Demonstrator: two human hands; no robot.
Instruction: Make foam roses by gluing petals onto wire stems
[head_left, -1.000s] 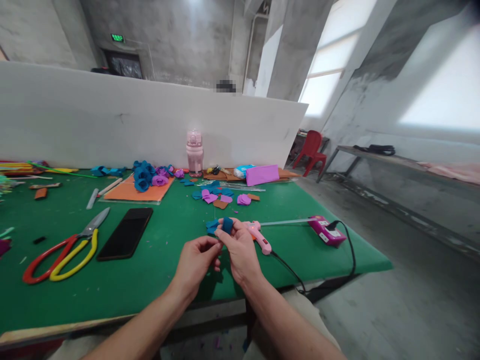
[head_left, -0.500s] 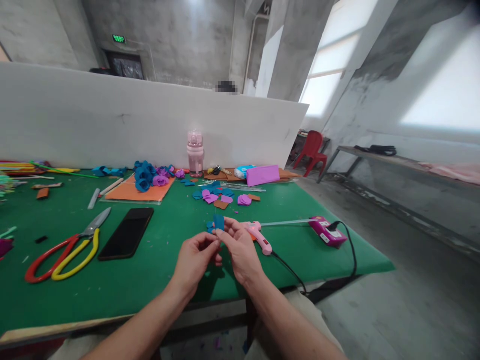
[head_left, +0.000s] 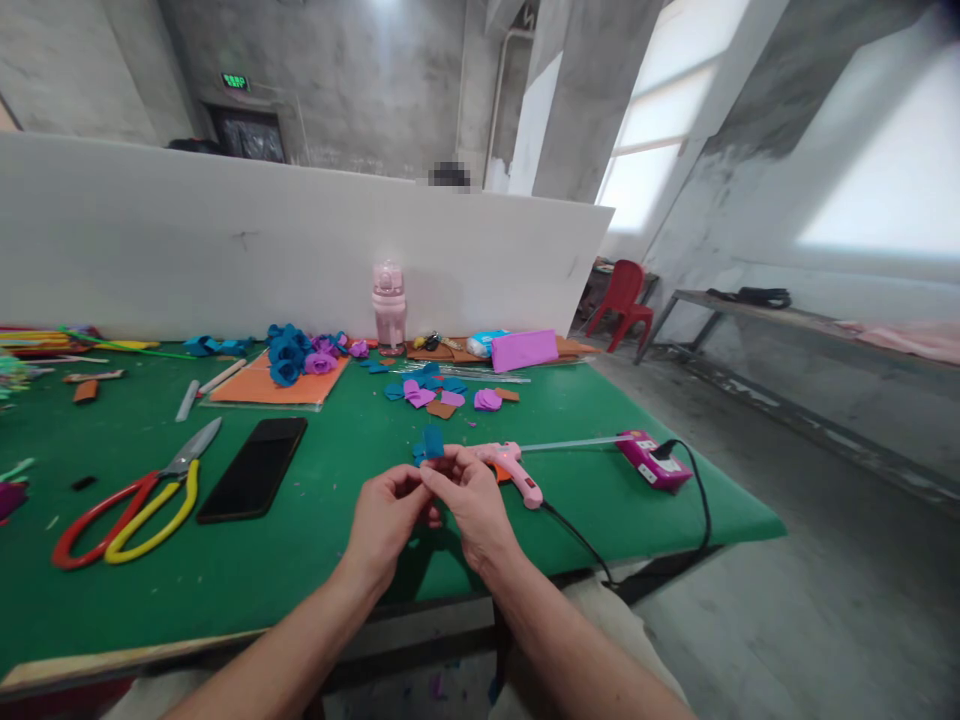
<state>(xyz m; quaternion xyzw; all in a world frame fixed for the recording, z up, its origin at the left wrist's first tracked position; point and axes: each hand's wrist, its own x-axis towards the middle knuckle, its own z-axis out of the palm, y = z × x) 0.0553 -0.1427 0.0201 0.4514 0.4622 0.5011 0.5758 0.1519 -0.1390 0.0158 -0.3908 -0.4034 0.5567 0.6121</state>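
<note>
The right hand [head_left: 476, 508] is pinching a blue piece [head_left: 433, 441] left of the glue gun [head_left: 508, 463]; the left hand [head_left: 385, 518] is pressing fingertips together just nearer (on what, I cannot tell). Positioning is seemingly underway, the next move likely needing steadiness.

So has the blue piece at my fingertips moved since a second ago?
Yes: the blue piece has shifted left, away from the pink glue gun, which lies where it was.
</note>
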